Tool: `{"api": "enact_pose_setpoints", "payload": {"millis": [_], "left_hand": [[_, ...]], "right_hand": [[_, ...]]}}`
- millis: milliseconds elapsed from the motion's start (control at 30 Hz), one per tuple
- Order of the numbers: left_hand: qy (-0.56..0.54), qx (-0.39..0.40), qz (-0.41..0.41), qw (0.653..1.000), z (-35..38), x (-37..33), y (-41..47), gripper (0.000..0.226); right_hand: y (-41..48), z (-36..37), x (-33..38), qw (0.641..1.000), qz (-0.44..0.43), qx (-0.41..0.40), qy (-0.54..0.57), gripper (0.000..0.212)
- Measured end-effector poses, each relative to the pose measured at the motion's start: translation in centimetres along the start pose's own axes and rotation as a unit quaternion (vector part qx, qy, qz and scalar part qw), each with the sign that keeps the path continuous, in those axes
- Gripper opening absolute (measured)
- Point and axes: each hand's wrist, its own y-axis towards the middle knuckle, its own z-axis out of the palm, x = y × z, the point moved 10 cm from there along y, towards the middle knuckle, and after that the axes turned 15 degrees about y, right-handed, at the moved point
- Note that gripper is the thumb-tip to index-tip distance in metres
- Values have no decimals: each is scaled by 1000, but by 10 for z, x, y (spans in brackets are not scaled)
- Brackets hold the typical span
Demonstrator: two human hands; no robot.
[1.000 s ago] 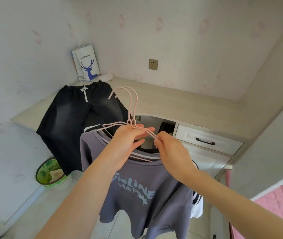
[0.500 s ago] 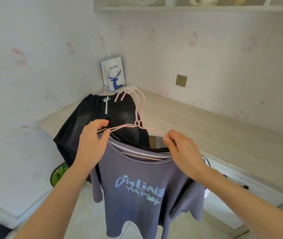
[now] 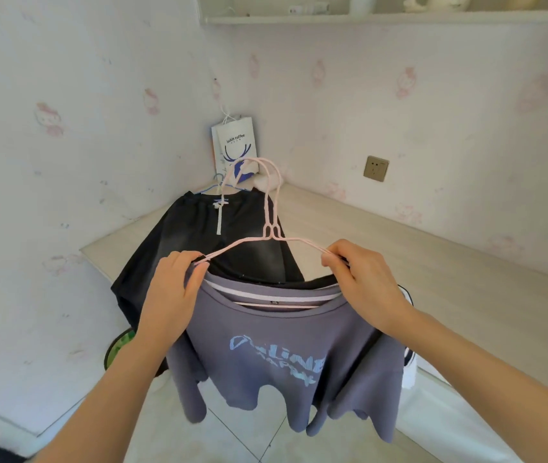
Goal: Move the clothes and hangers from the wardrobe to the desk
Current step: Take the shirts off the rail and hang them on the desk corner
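Observation:
I hold pink wire hangers (image 3: 267, 208) in front of me, with their hooks pointing up and away. A grey-purple T-shirt with pale blue lettering (image 3: 282, 355) hangs from them, with a dark garment behind it. My left hand (image 3: 174, 285) grips the left shoulder of the hangers. My right hand (image 3: 363, 282) pinches the right shoulder. Beyond them the light wooden desk (image 3: 399, 262) fills the corner. Black shorts with a white drawstring (image 3: 206, 238) lie on the desk's left end on a blue hanger and droop over its front edge.
A white paper bag with a blue deer logo (image 3: 234, 148) stands in the desk's far corner against the wall. A wall socket (image 3: 376, 168) is above the desk. A shelf (image 3: 383, 15) runs overhead. A green bowl-like item (image 3: 115, 349) sits on the tiled floor below.
My hands have spread apart along the hangers, the left sliding to the left shoulder. The view has come closer to the desk's corner and the T-shirt now hangs spread wide.

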Motion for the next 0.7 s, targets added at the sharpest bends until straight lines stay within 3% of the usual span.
{"api": "enact_pose_setpoints", "payload": {"millis": [367, 700], "left_hand": [[2, -148, -4, 989, -44, 59, 130, 19], [-11, -169, -3, 986, -58, 113, 231, 24]], "right_hand": [[146, 42, 29, 998, -18, -54, -9, 21], [256, 84, 52, 996, -62, -65, 0, 23]]}}
